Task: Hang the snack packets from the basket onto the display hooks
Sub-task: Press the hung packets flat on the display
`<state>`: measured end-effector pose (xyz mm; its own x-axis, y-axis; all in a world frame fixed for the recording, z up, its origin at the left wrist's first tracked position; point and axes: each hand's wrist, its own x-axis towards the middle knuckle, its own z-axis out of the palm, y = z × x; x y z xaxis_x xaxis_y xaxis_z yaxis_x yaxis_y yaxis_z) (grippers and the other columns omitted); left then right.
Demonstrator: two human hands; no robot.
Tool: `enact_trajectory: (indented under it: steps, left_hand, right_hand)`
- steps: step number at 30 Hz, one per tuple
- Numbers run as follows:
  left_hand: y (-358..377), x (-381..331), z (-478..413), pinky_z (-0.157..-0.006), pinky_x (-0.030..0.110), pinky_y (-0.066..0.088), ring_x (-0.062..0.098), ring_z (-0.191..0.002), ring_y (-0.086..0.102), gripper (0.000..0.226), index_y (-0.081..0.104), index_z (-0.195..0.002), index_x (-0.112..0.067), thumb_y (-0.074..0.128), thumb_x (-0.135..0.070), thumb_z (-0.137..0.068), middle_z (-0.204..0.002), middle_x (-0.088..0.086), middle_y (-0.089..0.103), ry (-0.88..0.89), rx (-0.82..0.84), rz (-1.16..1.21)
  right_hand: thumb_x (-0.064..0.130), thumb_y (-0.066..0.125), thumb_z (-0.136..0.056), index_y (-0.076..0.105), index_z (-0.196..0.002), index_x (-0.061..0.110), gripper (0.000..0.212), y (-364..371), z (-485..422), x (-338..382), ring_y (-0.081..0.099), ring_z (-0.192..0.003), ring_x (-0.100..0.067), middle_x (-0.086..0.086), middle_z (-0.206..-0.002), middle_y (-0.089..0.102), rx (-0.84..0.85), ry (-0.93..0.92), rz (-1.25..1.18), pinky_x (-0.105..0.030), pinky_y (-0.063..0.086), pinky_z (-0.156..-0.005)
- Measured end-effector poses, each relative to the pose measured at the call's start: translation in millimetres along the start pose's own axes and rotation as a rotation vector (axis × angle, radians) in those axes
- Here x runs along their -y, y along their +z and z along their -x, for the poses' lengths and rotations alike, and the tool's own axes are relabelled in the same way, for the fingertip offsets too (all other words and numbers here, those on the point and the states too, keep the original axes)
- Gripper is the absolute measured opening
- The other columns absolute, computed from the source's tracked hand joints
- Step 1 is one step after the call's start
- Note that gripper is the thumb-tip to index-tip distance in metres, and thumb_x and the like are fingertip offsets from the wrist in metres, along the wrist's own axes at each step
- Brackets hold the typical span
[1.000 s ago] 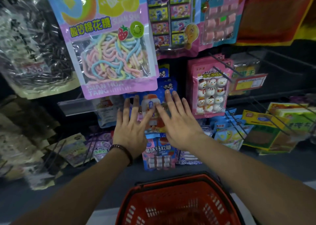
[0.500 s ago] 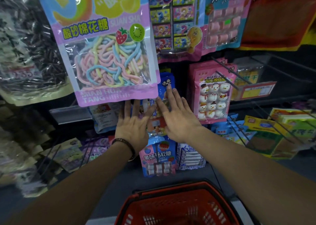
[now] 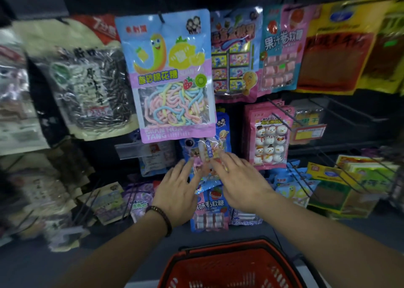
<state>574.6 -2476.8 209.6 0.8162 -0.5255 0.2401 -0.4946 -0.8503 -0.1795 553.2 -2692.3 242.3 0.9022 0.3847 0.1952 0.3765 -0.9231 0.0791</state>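
left hand (image 3: 177,197) and right hand (image 3: 239,183) press flat-fingered on a hung packet (image 3: 207,154); basket (image 3: 229,245) looks empty, likely near done.

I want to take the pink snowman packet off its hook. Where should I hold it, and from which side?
Probably pinch the snowman packet by its flat top strip, coming from the front. It hangs upright, facing you, and its hook points forward, so it slides off towards you.

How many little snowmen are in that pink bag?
12 snowmen, in four rows of three behind the clear window of the front pink bag. More pink bags hang behind; theirs are hidden.
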Motion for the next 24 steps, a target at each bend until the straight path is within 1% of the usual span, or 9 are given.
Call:
enact_trajectory:
  steps: [2, 6, 9, 12, 16, 17, 19, 21, 24]
  left_hand:
    - [-15.9, -0.8, 15.9, -0.112, 0.053, 0.050, 0.039, -0.141, 0.051, 0.067, 0.039, -0.155, -0.026, 0.062, -0.039, -0.094, -0.159, 0.012, 0.049, 0.037, -0.027, 0.000]
    - [-62.5, 2.9, 39.1, -0.098, 0.046, 0.054, 0.032, -0.124, 0.057, 0.053, 0.056, -0.141, -0.024, 0.059, -0.042, -0.091, -0.142, 0.005, 0.057, 0.084, -0.104, -0.030]
    - [-98.9, 15.0, 47.6, -0.097, 0.047, 0.056, 0.035, -0.122, 0.058, 0.052, 0.061, -0.134, -0.022, 0.064, -0.041, -0.086, -0.139, 0.008, 0.059, 0.110, -0.163, -0.091]
    - [-135.2, 33.0, 43.0, -0.102, 0.053, 0.057, 0.039, -0.128, 0.058, 0.057, 0.062, -0.132, -0.023, 0.070, -0.039, -0.078, -0.144, 0.014, 0.058, 0.085, -0.226, -0.157]
    - [-179.5, 64.8, 17.1, -0.118, 0.060, 0.043, 0.048, -0.149, 0.041, 0.071, 0.050, -0.149, -0.027, 0.068, -0.036, -0.081, -0.163, 0.022, 0.041, 0.022, -0.279, -0.157]
    - [-189.7, 71.9, 8.9, -0.120, 0.060, 0.042, 0.048, -0.153, 0.036, 0.077, 0.046, -0.154, -0.028, 0.069, -0.037, -0.081, -0.167, 0.022, 0.036, 0.002, -0.291, -0.157]
    - [-205.8, 82.1, -7.3, -0.126, 0.060, 0.034, 0.047, -0.161, 0.021, 0.091, 0.032, -0.164, -0.031, 0.072, -0.043, -0.083, -0.176, 0.020, 0.018, -0.050, -0.312, -0.138]
    - [-214.5, 90.1, -23.0, -0.130, 0.061, 0.025, 0.046, -0.164, 0.002, 0.105, 0.011, -0.170, -0.035, 0.072, -0.050, -0.085, -0.179, 0.019, -0.002, -0.095, -0.339, -0.094]
    - [-221.1, 101.5, -45.6, -0.132, 0.061, 0.013, 0.043, -0.162, -0.021, 0.117, -0.007, -0.170, -0.035, 0.070, -0.063, -0.087, -0.175, 0.016, -0.026, -0.132, -0.330, -0.081]
  right_hand:
    - [0.027, 0.062, -0.094, 0.029, -0.158, 0.018, 0.073, -14.4, 12.5, 11.2, 0.031, -0.151, -0.034, -0.014, -0.166, 0.025, -0.024, -0.020, 0.036, -0.050, 0.040, -0.120]
    - [0.030, 0.070, -0.086, 0.046, -0.150, 0.012, 0.070, -48.5, 22.0, 26.8, 0.050, -0.139, -0.036, -0.016, -0.152, 0.047, -0.102, -0.018, 0.114, -0.048, 0.051, -0.108]
    - [0.033, 0.073, -0.080, 0.053, -0.142, 0.011, 0.069, -82.7, 18.2, 34.9, 0.054, -0.134, -0.038, -0.016, -0.144, 0.053, -0.218, -0.019, 0.148, -0.049, 0.054, -0.104]
    - [0.034, 0.073, -0.079, 0.053, -0.143, 0.011, 0.071, -122.6, 6.3, 41.6, 0.049, -0.137, -0.040, -0.017, -0.149, 0.051, -0.333, -0.051, 0.220, -0.052, 0.052, -0.106]
    - [0.046, 0.074, -0.085, 0.040, -0.158, 0.012, 0.087, -168.5, -24.4, 45.2, 0.037, -0.150, -0.043, -0.022, -0.164, 0.037, -0.387, -0.033, 0.267, -0.057, 0.044, -0.117]
    - [0.055, 0.074, -0.088, 0.032, -0.163, 0.012, 0.096, -177.5, -32.9, 45.6, 0.030, -0.156, -0.044, -0.024, -0.169, 0.028, -0.380, -0.017, 0.264, -0.059, 0.039, -0.121]
    - [0.073, 0.065, -0.089, 0.009, -0.169, 0.011, 0.116, -191.6, -49.8, 46.4, 0.005, -0.163, -0.046, -0.025, -0.176, 0.001, -0.342, 0.007, 0.272, -0.062, 0.021, -0.129]
    - [0.078, 0.060, -0.088, -0.011, -0.168, 0.011, 0.126, -200.9, -65.8, 47.7, -0.017, -0.161, -0.046, -0.027, -0.172, -0.023, -0.314, 0.036, 0.302, -0.063, 0.005, -0.131]
    - [0.082, 0.062, -0.083, -0.019, -0.166, 0.012, 0.136, -210.8, -88.2, 47.3, -0.026, -0.158, -0.048, -0.029, -0.168, -0.032, -0.327, 0.103, 0.304, -0.067, 0.000, -0.129]
